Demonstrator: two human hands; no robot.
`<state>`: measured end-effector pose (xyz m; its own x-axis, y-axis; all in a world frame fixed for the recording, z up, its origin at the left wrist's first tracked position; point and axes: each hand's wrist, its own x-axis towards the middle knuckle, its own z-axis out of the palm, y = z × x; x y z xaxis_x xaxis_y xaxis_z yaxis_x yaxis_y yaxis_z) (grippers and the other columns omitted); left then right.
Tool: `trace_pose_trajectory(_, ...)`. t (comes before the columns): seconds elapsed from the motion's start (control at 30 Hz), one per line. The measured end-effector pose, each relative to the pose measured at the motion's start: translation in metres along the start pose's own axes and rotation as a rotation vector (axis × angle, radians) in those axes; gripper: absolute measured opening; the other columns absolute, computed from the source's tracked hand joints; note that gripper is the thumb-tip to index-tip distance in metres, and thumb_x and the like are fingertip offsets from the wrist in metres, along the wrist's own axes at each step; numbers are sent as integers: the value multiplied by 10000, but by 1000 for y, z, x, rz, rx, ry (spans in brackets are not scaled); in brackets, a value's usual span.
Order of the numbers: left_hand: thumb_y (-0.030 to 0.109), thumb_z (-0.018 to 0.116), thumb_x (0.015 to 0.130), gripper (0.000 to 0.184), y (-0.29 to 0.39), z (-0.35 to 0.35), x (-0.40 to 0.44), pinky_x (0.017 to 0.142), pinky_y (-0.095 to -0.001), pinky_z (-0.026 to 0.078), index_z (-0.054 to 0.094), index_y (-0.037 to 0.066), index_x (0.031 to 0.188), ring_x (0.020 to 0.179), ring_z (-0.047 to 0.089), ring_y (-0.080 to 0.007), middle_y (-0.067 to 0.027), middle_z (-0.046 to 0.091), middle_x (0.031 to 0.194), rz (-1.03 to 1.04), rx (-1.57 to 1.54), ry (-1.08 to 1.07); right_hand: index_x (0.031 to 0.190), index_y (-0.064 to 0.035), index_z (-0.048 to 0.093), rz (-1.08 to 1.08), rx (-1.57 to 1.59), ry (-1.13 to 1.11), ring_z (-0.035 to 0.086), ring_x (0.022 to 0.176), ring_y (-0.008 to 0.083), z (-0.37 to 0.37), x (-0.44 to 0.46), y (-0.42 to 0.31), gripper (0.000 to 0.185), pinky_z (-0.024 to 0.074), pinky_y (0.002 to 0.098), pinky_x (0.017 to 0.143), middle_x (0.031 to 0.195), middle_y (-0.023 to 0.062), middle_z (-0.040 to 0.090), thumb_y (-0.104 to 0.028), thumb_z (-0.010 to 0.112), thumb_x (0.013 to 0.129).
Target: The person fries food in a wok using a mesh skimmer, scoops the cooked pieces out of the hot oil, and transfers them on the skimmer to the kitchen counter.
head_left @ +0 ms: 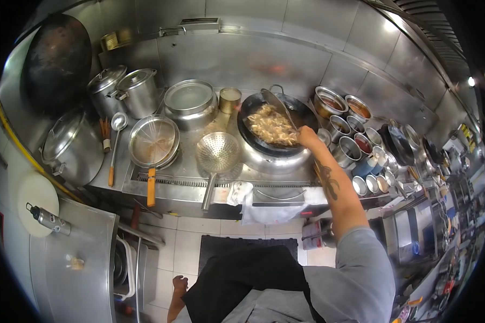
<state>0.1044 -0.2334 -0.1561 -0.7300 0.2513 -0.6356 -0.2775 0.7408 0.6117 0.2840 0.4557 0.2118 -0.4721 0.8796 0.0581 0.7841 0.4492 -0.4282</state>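
My right hand (309, 138) is closed around the handle of a metal wok spatula (277, 102), whose broad end reaches toward the far rim of a black wok (303, 110). Inside the wok lie pale brown, chopped pieces of food (272, 126). The wok sits over a round steel burner ring (275, 160). Low beside my body hangs my left hand (180, 282), its fingers loosely curled and nothing visible in them. A perforated strainer ladle (218, 151) rests on the stove, left of the wok.
Sauce pots (330, 101) and small containers crowd the right side. To the left stand a wire skimmer (153, 141) over a bowl, a long ladle (118, 123), lidded pots (137, 94) and a covered pot (188, 98). A cloth (238, 192) lies at the stove's front edge.
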Motion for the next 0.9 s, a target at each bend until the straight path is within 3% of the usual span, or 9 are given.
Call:
trace_pose_trajectory(0.1, 29, 582, 695, 385, -7, 4, 14, 345, -297, 421, 513, -54, 1064, 424, 511, -171, -106, 550, 589, -6, -44, -26, 783, 48, 606, -44, 68, -4, 614, 539, 283, -19, -19, -7, 223, 481, 370, 494, 616, 193, 596, -132, 474, 780)
trace_pose_trajectory(0.2, 30, 578, 697, 386, 3, 1, 16, 349, -296, 421, 509, -61, 1065, 427, 510, -172, -108, 553, 599, 17, -13, -41, 753, -8, 590, -16, 243, -46, 485, 347, 166, -39, -32, 3, 194, 363, 303, 329, 514, 85, 522, -147, 462, 796)
trace_pose_trajectory(0.3, 27, 581, 695, 395, 31, -2, 5, 351, -298, 409, 501, -73, 1068, 440, 515, -178, -117, 562, 625, 31, 63, -38, 680, 14, 568, 46, 304, 58, 498, 352, 200, -51, -39, 27, 233, 392, 330, 364, 474, 119, 510, -145, 443, 796)
trace_pose_trajectory(0.5, 39, 601, 695, 434, 12, 4, 29, 369, -307, 374, 482, -75, 1096, 463, 511, -182, -124, 566, 642, 8, -93, -107, 676, -11, 536, 122, 391, 90, 438, 319, 133, -67, -71, 56, 272, 298, 279, 297, 489, 51, 496, -178, 417, 856)
trace_pose_trajectory(0.6, 46, 605, 697, 441, 21, 1, 21, 384, -312, 375, 479, -79, 1101, 445, 494, -176, -118, 560, 621, 2, -78, -103, 726, -22, 550, 201, 435, 88, 429, 315, 127, -52, -81, 69, 256, 296, 274, 298, 494, 45, 502, -185, 412, 867)
trace_pose_trajectory(0.77, 52, 611, 701, 421, 22, -1, 21, 380, -304, 378, 493, -82, 1083, 415, 476, -171, -115, 556, 607, 42, -2, -88, 949, -25, 513, 564, 1068, -44, 431, 362, 105, -25, -94, 82, 196, 281, 227, 309, 590, 43, 546, -163, 396, 874)
trace_pose_trajectory(0.9, 51, 615, 696, 400, 29, -2, 14, 351, -288, 372, 510, -79, 1059, 396, 476, -169, -109, 547, 583, 51, 6, -65, 1006, -21, 481, 588, 1324, -161, 409, 390, 83, -15, -101, 84, 203, 263, 201, 320, 640, 37, 537, -130, 369, 877)
